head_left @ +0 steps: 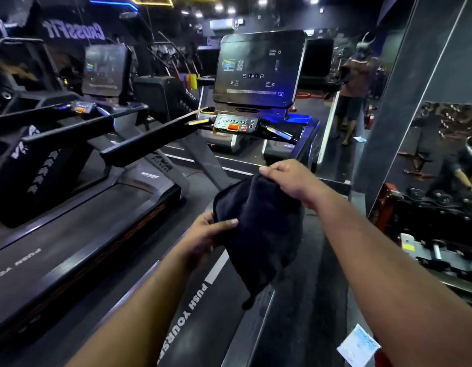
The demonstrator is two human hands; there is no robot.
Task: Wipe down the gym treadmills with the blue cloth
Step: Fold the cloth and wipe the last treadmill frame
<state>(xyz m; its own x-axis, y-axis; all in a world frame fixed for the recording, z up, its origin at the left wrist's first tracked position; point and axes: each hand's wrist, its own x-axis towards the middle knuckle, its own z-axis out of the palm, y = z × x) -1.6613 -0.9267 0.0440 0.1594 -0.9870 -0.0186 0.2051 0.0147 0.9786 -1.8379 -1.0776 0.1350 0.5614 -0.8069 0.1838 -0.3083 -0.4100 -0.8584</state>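
Two treadmills fill the view, side by side in a dim gym. The nearer treadmill [256, 160] stands straight ahead, its belt [197, 300] running under the arms with white lettering that reads "PUSH YOURSE" before the frame edge cuts it off. Up front its big dark console screen [257, 68] glows faintly with small icons, and just below sits a control panel [234, 124] with a row of buttons and a red stop button. A long black handrail [150, 137] reaches back toward the camera on the left side. The second treadmill [57, 207] lies to the left, its own screen [106, 68] further back.

On the right a mirrored wall [438, 160] shows weights and a bent figure in reflection. A small pale paper [358, 345] lies low at the right edge.

Now the cloth [261, 234]: it looks almost black in this light, hanging in the air above the near treadmill's belt and right side rail, held between both hands. The right hand [287, 181] pinches the top edge, fingers curled over the fabric, knuckles up. The left hand [205, 234] grips the left edge lower down, thumb laid across the front of the cloth, fingers behind it. The bottom corner dangles free
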